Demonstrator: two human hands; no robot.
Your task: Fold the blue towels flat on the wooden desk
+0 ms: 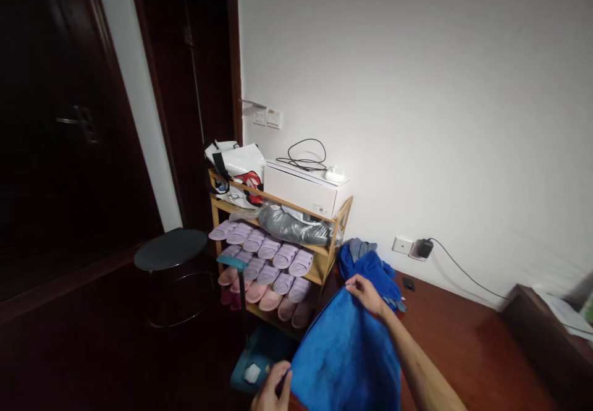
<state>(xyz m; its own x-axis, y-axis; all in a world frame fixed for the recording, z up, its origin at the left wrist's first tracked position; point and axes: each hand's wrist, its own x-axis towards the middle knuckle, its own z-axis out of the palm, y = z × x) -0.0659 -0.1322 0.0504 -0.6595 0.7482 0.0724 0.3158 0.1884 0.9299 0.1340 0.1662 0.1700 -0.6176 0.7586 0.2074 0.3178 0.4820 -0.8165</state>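
A blue cloth [345,343] hangs stretched between my two hands, its top edge slanting up to the right. My left hand [273,389], at the bottom of the view, pinches its lower left corner. Higher up, my right hand [365,295] grips the other corner between thumb and fingers. The cloth's lower end runs out of the frame. Just behind my right hand, a crumpled heap of blue and grey cloths [370,269] lies on the reddish-brown wooden surface [454,337] against the wall.
A wooden shoe rack [331,238] holds rows of purple slippers [271,247] and pink slippers [271,296]. On top are a white box [301,185] and a printed bag [241,164]. A round stool [171,249] stands left. A black adapter [424,248] is plugged into the wall.
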